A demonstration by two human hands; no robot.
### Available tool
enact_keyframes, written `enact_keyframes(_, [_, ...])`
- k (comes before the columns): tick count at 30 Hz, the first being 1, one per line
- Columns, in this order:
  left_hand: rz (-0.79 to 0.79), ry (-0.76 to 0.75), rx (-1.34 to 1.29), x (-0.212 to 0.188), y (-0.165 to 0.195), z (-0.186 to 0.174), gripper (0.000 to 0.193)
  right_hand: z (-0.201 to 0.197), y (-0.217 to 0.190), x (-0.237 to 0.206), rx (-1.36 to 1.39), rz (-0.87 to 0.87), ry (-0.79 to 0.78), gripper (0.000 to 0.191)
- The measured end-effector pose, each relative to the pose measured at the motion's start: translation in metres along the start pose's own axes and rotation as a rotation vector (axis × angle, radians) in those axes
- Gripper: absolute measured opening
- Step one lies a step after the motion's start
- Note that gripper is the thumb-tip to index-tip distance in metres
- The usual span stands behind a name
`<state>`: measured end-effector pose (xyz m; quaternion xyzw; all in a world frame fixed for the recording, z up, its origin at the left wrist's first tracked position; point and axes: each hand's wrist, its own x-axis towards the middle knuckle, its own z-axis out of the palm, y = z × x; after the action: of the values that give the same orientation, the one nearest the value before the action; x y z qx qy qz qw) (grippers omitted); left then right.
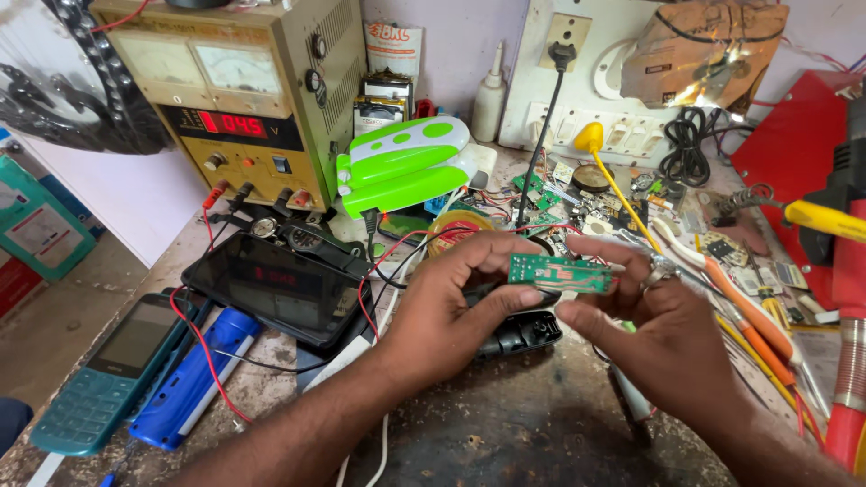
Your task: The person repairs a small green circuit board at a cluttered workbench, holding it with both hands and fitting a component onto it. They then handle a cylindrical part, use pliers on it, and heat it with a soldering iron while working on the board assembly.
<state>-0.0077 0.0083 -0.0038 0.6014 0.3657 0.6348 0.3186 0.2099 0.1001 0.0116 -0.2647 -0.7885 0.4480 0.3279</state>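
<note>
a: both forearms came in low. left hand (451, 311), right hand (663, 334)?
b: fingertips of each pinched the green circuit board (559, 273), held level above the black casing (523, 332) for inspection.

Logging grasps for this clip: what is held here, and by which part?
A green circuit board, pinched at its two short ends: left hand on the left end, right hand on the right.

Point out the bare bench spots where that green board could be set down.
Bare bench lies below both hands, between the white cable and the right forearm. Behind the green circuit board, parts and tools crowd the surface; phones fill the left.
</note>
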Motion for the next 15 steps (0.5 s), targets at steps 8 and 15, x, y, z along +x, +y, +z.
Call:
enact_keyframes(8, [-0.030,-0.110,0.022,0.008,-0.007,-0.009,0.034,0.000,-0.010,0.010,-0.374,0.049,0.150,0.046])
enact_keyframes(15, [-0.042,-0.131,-0.029,0.012,-0.018,-0.010,0.038,0.008,-0.015,0.012,-0.221,-0.059,0.170,0.040])
